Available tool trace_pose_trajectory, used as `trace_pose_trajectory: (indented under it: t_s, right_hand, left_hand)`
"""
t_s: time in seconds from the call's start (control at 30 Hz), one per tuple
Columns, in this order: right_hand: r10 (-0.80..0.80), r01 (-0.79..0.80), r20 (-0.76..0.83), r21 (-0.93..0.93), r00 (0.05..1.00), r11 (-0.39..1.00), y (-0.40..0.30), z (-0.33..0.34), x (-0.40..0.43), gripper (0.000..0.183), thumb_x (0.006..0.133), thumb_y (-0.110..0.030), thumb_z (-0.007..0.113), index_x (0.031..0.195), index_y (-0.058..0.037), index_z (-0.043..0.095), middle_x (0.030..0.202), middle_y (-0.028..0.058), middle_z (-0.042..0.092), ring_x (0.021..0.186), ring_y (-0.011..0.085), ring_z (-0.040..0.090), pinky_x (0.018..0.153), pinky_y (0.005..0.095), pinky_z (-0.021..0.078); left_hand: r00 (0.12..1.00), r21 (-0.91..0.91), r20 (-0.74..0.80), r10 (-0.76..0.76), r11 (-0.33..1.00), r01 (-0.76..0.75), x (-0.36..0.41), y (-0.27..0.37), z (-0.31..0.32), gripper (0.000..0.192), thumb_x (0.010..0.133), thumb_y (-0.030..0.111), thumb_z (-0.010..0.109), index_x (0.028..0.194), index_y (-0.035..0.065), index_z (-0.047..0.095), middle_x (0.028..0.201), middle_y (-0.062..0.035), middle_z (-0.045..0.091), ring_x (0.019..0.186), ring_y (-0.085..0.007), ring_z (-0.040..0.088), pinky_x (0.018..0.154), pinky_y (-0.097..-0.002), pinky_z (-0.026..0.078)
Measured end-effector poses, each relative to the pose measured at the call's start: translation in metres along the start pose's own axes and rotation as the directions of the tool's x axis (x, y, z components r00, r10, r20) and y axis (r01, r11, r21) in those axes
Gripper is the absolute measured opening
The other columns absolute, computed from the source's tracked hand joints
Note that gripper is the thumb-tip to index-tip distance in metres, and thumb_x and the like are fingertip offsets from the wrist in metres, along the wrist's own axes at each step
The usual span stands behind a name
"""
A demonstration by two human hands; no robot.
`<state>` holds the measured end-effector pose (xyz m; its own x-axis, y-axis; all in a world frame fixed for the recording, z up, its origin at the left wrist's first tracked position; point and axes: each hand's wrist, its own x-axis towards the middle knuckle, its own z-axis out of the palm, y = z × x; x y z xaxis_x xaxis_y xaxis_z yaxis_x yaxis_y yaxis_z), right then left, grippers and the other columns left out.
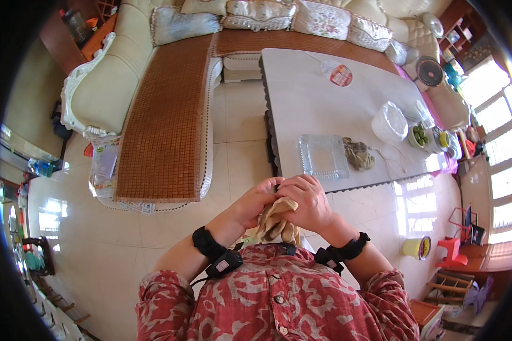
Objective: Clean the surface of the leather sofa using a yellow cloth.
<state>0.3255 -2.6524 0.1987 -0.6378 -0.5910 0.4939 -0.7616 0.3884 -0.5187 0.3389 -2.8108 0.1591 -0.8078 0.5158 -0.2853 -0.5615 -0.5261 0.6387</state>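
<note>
My left hand (pixel 258 202) and my right hand (pixel 306 199) meet in front of my chest. Between them they grip a crumpled tan cloth (pixel 277 221), which hangs down towards my shirt. A small dark bit shows by the fingertips, too hidden to name. Past my hands is the near end of a white table (pixel 307 102). On it, close to my right hand, lies a square clear ridged glass tray (pixel 324 157). Beside the tray is a crumpled olive-brown cloth item (pixel 359 154), with thin pale cords (pixel 390 160) trailing to its right.
Farther along the table are a white basket (pixel 389 123), a bowl of green fruit (pixel 419 136) and a round hand fan (pixel 338 73). A sofa with a brown woven mat (pixel 166 119) stands to the left. A yellow bin (pixel 416 248) and a red stool (pixel 451 252) are on the right.
</note>
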Motion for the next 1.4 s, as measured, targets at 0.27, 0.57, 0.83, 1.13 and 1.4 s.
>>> trace_pose_trajectory:
  t_s: [0.27,0.57,0.83,1.13,1.4]
  right_hand:
    - [0.316,-0.306,-0.136,0.085,0.939,0.948,0.006,-0.022,-0.034,0.025,0.058,-0.016,0.073,0.07,-0.0043,0.054,0.062,0.0056,0.055,0.059,0.0223,0.055,0.056,0.0312,0.0444]
    - [0.673,-0.491,-0.174,0.559,0.719,0.668,0.009,-0.058,-0.061,0.021,0.069,-0.016,0.069,0.074,-0.0019,0.053,0.061,0.0005,0.052,0.057,0.0053,0.046,0.05,0.0226,0.0407]
    - [0.661,-0.443,-0.155,0.63,0.734,0.638,0.026,-0.144,-0.172,0.023,0.072,-0.02,0.067,0.079,-0.0015,0.056,0.064,-0.0008,0.051,0.061,0.005,0.044,0.052,0.0225,0.0397]
    - [0.7,-0.376,-0.257,0.695,0.666,0.613,0.055,-0.199,-0.261,0.026,0.069,-0.019,0.069,0.082,-0.0009,0.057,0.069,0.0012,0.054,0.065,0.0067,0.049,0.057,0.0225,0.0419]
    - [0.776,-0.401,-0.369,0.696,0.512,0.596,0.089,-0.278,-0.332,0.024,0.067,-0.012,0.069,0.084,-0.0008,0.056,0.074,0.0009,0.054,0.069,0.0066,0.049,0.06,0.0216,0.0428]
  left_hand:
    - [0.582,0.843,0.162,0.796,0.195,-0.502,-0.006,0.003,-0.001,0.017,0.074,0.004,0.057,0.091,0.0042,0.054,0.079,-0.006,0.057,0.067,-0.0134,0.055,0.059,-0.0239,0.046]
    - [0.608,0.854,0.502,0.615,-0.242,-0.46,0.02,-0.026,0.035,0.025,0.063,0.005,0.067,0.086,0.005,0.055,0.078,-0.0093,0.057,0.072,-0.0243,0.057,0.062,-0.0307,0.046]
    - [0.455,0.687,0.706,0.543,-0.369,-0.626,0.08,-0.114,0.146,0.033,0.061,0.004,0.066,0.092,0.0051,0.054,0.09,-0.0099,0.056,0.08,-0.0262,0.055,0.07,-0.0345,0.045]
    - [0.635,0.643,0.75,0.185,0.024,-0.766,0.161,-0.183,0.197,0.021,0.064,0.011,0.069,0.082,0.0046,0.061,0.091,-0.0079,0.059,0.084,-0.0248,0.055,0.071,-0.0339,0.044]
    - [0.477,0.488,0.872,-0.106,0.228,-0.842,0.26,-0.264,0.254,0.026,0.062,0.003,0.062,0.088,0.0052,0.059,0.092,-0.0114,0.057,0.085,-0.0306,0.054,0.075,-0.038,0.042]
